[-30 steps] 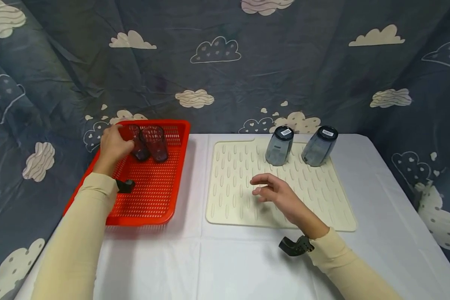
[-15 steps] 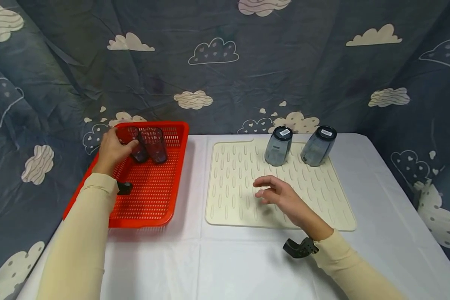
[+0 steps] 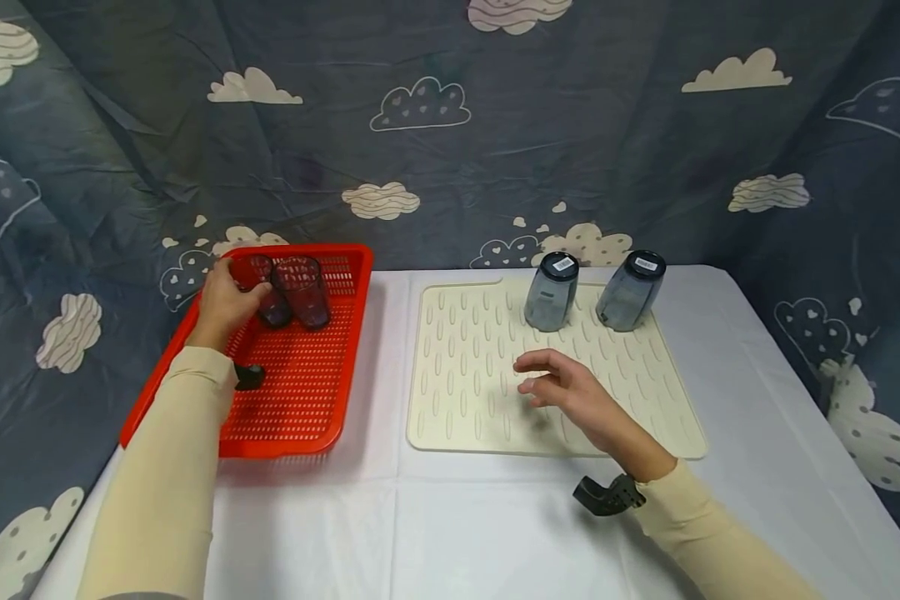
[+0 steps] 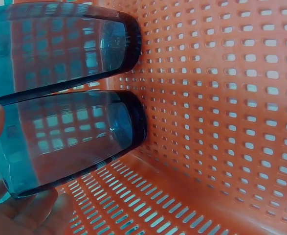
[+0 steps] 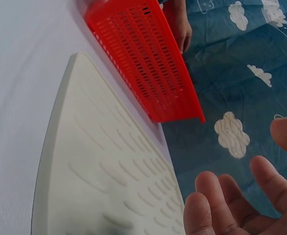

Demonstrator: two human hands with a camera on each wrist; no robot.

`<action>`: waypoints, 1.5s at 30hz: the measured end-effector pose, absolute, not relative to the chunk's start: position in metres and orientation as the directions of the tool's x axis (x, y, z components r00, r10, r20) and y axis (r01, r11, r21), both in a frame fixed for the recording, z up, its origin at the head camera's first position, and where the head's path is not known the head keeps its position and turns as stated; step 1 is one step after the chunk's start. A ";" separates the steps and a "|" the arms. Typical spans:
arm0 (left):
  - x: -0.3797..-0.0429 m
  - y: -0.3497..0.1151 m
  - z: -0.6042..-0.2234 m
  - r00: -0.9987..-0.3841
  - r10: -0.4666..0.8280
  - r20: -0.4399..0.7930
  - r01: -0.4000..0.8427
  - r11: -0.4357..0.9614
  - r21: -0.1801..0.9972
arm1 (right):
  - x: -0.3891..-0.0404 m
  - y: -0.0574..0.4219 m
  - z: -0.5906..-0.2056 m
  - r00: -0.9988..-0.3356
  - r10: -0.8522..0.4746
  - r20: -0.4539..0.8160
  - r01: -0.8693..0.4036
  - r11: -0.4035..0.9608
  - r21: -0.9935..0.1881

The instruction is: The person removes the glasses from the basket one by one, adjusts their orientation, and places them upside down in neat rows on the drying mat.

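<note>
My left hand point(image 3: 223, 304) reaches into the back of a red perforated basket point(image 3: 288, 454). It holds a dark tinted drinking glass point(image 4: 70, 142) near the rim, thumb on one side and fingers on the other in the left wrist view. A second tinted glass point(image 3: 306, 296) stands right beside it. Above a cream ridged mat point(image 3: 457, 375), my right hand point(image 3: 570, 392) hovers with loosely bent fingers and nothing between them. Two smoky glasses, a left one point(image 3: 551, 296) and a right one point(image 3: 630, 293), stand upside down at the mat's back edge, labels on their bases.
A white cloth covers the table point(image 3: 330, 533), with basket at left and mat at right. Behind and along the sides hangs a dark curtain point(image 3: 420, 158) with cloud prints. Each wrist carries a small black camera; the right one point(image 3: 607, 496) shows clearly.
The left hand keeps its place at the glass, its grip barely altered. My right hand has drifted slightly to the right over the mat. The whole view has shifted a little.
</note>
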State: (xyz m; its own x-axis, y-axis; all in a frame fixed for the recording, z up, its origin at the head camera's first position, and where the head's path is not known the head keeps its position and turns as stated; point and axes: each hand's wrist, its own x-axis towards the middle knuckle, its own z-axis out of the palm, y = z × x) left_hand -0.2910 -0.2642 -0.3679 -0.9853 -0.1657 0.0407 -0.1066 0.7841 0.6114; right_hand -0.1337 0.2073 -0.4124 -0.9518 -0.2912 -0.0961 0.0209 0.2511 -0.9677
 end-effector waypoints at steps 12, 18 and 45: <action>-0.288 -0.269 -0.361 -0.982 -0.182 -0.051 -0.185 0.863 0.470 | -0.132 0.222 -0.412 -0.959 -0.267 -0.101 0.025 0.272 -0.962; -0.286 -0.269 -0.353 -0.979 -0.143 -0.148 -0.190 0.901 0.390 | -0.130 0.230 -0.415 -0.963 -0.251 -0.103 0.033 0.272 -0.962; -0.284 -0.256 -0.345 -0.973 -0.128 -0.194 -0.173 0.957 0.235 | -0.125 0.244 -0.418 -0.973 -0.198 -0.122 0.065 0.272 -0.960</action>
State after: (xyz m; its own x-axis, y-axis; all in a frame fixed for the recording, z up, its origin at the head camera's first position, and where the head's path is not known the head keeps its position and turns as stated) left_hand -0.2841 -0.2562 -0.3447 -0.9725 -0.1279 -0.1944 -0.1728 0.9565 0.2351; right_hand -0.1246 0.2439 -0.4178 -0.9726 -0.1982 -0.1215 0.0646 0.2717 -0.9602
